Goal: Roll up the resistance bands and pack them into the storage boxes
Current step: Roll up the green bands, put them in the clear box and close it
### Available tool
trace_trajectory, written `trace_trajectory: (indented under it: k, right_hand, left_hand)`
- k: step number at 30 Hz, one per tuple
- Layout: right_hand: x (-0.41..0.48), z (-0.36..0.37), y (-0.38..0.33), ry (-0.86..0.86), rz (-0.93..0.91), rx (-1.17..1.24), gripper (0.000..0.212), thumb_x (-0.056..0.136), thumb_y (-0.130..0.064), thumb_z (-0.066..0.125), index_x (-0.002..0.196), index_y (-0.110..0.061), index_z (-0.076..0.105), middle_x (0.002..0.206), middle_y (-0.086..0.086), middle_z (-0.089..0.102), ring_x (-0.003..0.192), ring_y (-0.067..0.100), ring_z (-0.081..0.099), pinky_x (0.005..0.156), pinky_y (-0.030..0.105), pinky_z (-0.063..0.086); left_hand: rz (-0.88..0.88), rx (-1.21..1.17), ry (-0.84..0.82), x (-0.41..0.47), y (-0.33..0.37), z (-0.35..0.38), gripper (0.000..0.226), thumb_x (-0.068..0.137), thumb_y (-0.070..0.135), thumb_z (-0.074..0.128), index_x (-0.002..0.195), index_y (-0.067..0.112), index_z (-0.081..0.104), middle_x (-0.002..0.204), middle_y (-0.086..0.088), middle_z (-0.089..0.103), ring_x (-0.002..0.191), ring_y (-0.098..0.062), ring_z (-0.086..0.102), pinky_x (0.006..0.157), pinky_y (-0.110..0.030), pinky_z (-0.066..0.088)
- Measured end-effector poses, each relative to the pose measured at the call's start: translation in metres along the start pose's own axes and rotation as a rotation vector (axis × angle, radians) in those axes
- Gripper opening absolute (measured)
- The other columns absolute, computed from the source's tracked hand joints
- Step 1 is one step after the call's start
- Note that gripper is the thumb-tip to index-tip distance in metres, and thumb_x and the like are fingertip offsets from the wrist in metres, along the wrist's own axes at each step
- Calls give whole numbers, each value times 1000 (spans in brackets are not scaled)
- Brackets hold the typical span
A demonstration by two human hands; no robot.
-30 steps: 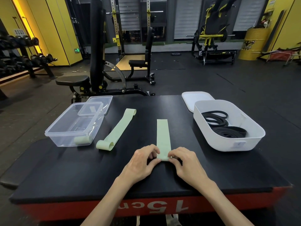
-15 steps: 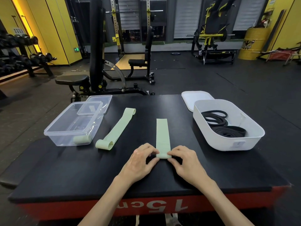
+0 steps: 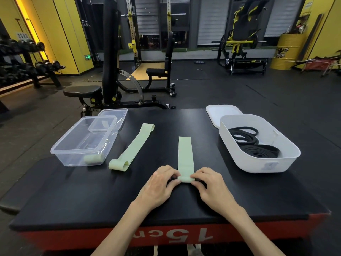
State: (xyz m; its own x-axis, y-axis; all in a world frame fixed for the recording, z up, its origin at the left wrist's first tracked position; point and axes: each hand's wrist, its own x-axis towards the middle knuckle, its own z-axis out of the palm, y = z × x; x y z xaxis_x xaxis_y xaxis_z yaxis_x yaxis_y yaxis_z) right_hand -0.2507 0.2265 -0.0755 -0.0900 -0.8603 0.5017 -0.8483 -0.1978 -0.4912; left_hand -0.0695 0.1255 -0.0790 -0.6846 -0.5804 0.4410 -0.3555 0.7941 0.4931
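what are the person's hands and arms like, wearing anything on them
Nothing worn shows. The left hand and right hand are bare: no gloves, rings or tape visible. The left forearm and right forearm are bare too, no sleeves, watch or wristband, down to the frame's bottom edge.

Clear box (image 3: 83, 143) left; flat band (image 3: 185, 156) centre; white box (image 3: 258, 163) right.

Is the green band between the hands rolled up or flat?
Mostly flat: the green band has only its near end rolled, pinched by left hand and right hand.
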Motion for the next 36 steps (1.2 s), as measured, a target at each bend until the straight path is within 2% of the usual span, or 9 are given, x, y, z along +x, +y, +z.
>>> trace_trajectory:
  k: [7, 12, 16, 22, 24, 30, 36]
  right_hand:
    - [0, -1, 1, -9, -3, 31, 12, 83, -16, 68, 93, -16, 74, 85, -10, 62, 80, 3, 57, 74, 20, 48]
    - [1, 1, 1, 3, 18, 31, 15, 84, -19, 67, 97, -18, 73, 87, -12, 56, 81, 2, 54, 76, 15, 43]
    - [2, -1, -1, -1, -14, 40, 13, 83, -13, 66, 95, -18, 69, 83, -12, 60, 79, 2, 55, 73, 25, 49]
    - [3, -1, 0, 26, -18, 42, 12, 82, -13, 71, 91, -18, 75, 84, -11, 65, 80, 1, 59, 75, 19, 49]
    - [3, -2, -1, 30, -15, 41, 11, 82, -14, 69, 91, -18, 75, 84, -11, 65, 80, 2, 59, 76, 19, 49]
    - [3, 1, 2, -9, 36, 37, 20, 82, -24, 70, 101, -19, 73, 90, -13, 57, 85, 2, 55, 80, 14, 42]
    - [2, 3, 2, -2, 22, 6, 18, 83, -13, 71, 100, -15, 73, 89, -10, 59, 83, 4, 55, 77, 18, 45]
  left_hand:
    - [28, 54, -12, -4, 5, -4, 28, 92, 41, 44, 98, 21, 63, 93, 13, 57, 87, -3, 51, 81, -17, 43]
    - [15, 55, 14, -3, 6, -2, 30, 93, 43, 45, 97, 21, 64, 93, 14, 56, 88, -3, 50, 80, -17, 43]
    - [-15, 39, 13, -2, 5, -1, 33, 91, 47, 43, 94, 23, 64, 91, 15, 55, 87, -2, 49, 80, -17, 42]
    - [27, 19, 3, -1, 8, -5, 18, 93, 34, 52, 108, 25, 57, 97, 17, 49, 85, 1, 47, 79, -16, 43]
    - [61, 22, -10, -1, 9, -5, 16, 93, 31, 53, 105, 23, 59, 99, 17, 51, 85, 4, 46, 79, -17, 44]
    - [34, 11, 18, 0, 4, -1, 21, 90, 35, 55, 103, 22, 64, 92, 21, 52, 83, 7, 45, 79, -14, 41]
    - [20, 13, 17, 1, 1, 1, 29, 94, 38, 49, 107, 18, 66, 98, 16, 57, 89, 8, 45, 84, -12, 40]
